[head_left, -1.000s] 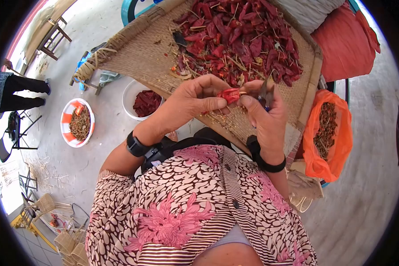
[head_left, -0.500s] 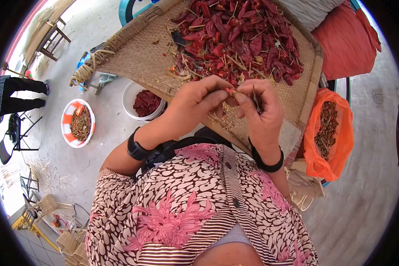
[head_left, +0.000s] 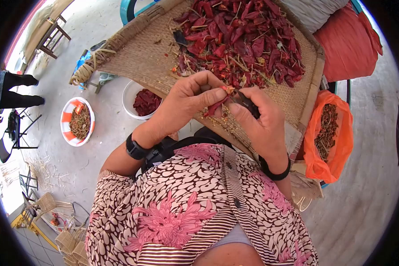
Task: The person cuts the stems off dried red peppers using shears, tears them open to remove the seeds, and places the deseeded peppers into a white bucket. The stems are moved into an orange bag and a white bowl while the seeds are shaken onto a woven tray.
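Observation:
In the head view my left hand [head_left: 186, 98] pinches a dried red chili pepper [head_left: 215, 107] between thumb and forefinger, its pale torn stem end pointing up and right. Just right of it is my right hand [head_left: 262, 116], thumb and forefinger a little apart beside that end. Its other fingers curl round a dark, narrow object [head_left: 251, 106], mostly hidden, whose kind I cannot make out. Both hands are above the near edge of a woven bamboo tray [head_left: 139, 55]. Farther back on the tray lies a heap of dried red chilies [head_left: 239, 42], with loose seeds and stems around it.
On the floor at left stand a white bucket [head_left: 127, 103] of red chilies and an orange-and-white lined basin [head_left: 67, 133] of stems. An orange plastic bag [head_left: 341, 157] of stems is at right, below a red sack [head_left: 348, 46]. Another person's legs [head_left: 20, 91] show far left.
My hands have moved slightly apart; the right forefinger and thumb have opened away from the chili's end. More of the chili shows below my left fingers. The person at far left has shifted.

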Demonstrator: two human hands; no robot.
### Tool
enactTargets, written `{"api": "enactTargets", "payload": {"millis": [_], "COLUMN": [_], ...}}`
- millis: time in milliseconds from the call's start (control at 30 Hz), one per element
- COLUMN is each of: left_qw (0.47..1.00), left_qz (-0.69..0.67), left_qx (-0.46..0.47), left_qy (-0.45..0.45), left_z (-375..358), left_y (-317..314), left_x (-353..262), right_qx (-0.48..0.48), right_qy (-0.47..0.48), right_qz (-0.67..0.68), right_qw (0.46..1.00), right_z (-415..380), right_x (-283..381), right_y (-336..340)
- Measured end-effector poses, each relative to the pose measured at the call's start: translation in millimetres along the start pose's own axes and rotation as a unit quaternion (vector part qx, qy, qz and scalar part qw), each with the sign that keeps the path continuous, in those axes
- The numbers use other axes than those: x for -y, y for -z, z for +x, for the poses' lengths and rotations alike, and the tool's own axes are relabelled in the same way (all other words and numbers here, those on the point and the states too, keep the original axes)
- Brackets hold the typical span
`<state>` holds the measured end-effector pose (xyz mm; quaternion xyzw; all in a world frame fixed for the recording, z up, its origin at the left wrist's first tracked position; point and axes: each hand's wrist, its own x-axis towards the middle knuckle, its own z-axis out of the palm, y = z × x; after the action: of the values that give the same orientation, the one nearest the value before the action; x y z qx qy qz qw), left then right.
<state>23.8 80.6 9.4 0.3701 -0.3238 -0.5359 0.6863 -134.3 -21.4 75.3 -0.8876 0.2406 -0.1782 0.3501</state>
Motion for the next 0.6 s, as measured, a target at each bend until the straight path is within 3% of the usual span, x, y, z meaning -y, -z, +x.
{"api": "enactTargets", "payload": {"millis": [167, 433, 600], "left_qw": [0.999, 0.997, 0.995], "left_qz": [0.032, -0.007, 0.010], "left_qx": [-0.006, 0.019, 0.016], "left_qy": [0.000, 0.073, 0.103], "left_z": [-1, -3, -5], "left_y": [-1, 0, 0], "left_x": [-5, -11, -8], "right_qx": [0.006, 0.002, 0.048], "right_qy": [-0.013, -0.016, -0.033], "right_qz": [-0.003, 0.010, 0.022], "right_qw": [1.000, 1.000, 0.998], "right_z": [1, -2, -3], "right_x": [1, -3, -7], "right_y": [-1, -3, 1]}}
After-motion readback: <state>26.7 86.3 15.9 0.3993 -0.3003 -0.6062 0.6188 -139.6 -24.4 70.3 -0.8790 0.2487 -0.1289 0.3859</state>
